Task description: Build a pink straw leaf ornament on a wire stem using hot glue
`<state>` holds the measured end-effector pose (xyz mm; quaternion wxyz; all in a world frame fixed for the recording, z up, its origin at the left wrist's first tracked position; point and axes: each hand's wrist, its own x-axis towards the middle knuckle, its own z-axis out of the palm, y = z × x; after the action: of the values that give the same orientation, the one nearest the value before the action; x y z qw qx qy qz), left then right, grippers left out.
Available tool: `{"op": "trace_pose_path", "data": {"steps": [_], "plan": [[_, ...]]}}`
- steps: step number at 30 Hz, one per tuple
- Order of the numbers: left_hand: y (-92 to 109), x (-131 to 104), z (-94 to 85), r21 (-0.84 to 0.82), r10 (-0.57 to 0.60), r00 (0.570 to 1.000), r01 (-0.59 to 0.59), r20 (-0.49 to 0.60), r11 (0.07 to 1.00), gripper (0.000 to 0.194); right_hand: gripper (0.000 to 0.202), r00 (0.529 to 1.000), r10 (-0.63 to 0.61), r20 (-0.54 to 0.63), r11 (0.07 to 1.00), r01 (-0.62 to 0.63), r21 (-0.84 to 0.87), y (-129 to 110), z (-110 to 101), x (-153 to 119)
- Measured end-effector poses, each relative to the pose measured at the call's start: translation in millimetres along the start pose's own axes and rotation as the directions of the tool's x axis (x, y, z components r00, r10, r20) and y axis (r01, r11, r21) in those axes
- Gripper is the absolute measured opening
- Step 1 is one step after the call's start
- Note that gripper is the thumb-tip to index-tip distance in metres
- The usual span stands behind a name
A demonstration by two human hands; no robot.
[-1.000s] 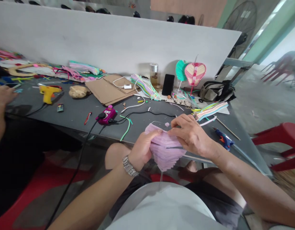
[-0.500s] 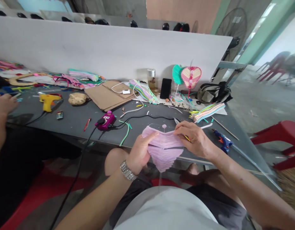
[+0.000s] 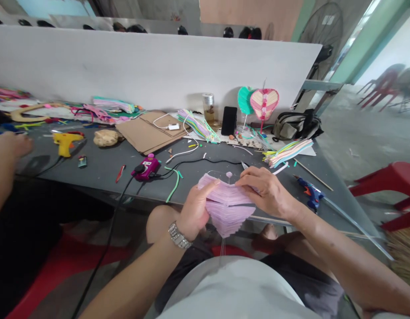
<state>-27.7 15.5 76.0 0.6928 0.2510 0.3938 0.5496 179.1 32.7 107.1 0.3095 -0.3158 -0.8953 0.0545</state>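
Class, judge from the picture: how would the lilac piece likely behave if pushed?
The lilac piece would probably flex, since a gap runs between its soft-looking rows. It seems light, as the left hand grips only one side. The thin strands below it look apt to bend.

I see a grey worktop (image 3: 101,161) on my feed. From the magenta socket block (image 3: 148,167), I find a small red tool (image 3: 120,174) just left, a yellow glue gun (image 3: 65,144) farther left, a green strip (image 3: 177,182) near its right, cardboard (image 3: 141,134) beyond it, and a blue glue gun (image 3: 310,192) well off to its right.
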Motion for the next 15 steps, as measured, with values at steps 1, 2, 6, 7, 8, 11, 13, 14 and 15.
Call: {"op": "trace_pose_path", "data": {"steps": [1,2,6,7,8,11,13,14,15], "plan": [[-0.7,0.1,0.2,0.006,-0.001,1.000,0.001,-0.005,1.000,0.033,0.019,1.000,0.003,0.008,1.000,-0.003,0.002,-0.1,0.1,0.5],[-1.3,0.1,0.5,0.011,0.000,1.000,0.000,-0.011,1.000,0.033,0.019,1.000,0.005,0.014,1.000,-0.005,0.004,-0.2,0.2,1.1],[-2.4,-0.1,1.8,0.023,0.012,0.999,-0.011,-0.036,1.000,0.032,0.021,0.999,0.004,0.035,1.000,-0.005,0.009,-1.8,-0.2,4.0],[-2.1,-0.2,2.1,0.024,0.017,0.999,-0.016,-0.039,1.000,0.033,0.022,0.999,0.003,0.043,1.000,-0.004,0.014,-2.3,-0.3,4.7],[-1.7,-0.2,2.3,0.022,0.021,0.999,-0.020,-0.041,1.000,0.033,0.024,0.999,0.001,0.049,1.000,-0.002,0.017,-2.8,-0.4,5.2],[-0.7,-0.3,2.4,0.009,0.024,0.999,-0.024,-0.042,1.000,0.035,0.029,0.998,-0.003,0.066,1.000,0.002,0.015,-3.7,0.0,6.1],[-0.5,-0.4,2.4,-0.002,0.017,0.999,-0.018,-0.038,1.000,0.035,0.029,0.998,-0.002,0.067,1.000,0.001,0.010,-4.3,0.7,6.7],[-0.5,-0.6,2.4,-0.006,0.017,0.999,-0.017,-0.036,1.000,0.034,0.028,0.998,0.007,0.064,1.000,-0.007,0.013,-4.8,1.1,7.2],[-0.7,-0.8,2.4,-0.008,0.019,0.999,-0.020,-0.033,1.000,0.034,0.025,0.998,0.022,0.058,0.999,-0.023,0.023,-5.4,1.5,8.0]]}}
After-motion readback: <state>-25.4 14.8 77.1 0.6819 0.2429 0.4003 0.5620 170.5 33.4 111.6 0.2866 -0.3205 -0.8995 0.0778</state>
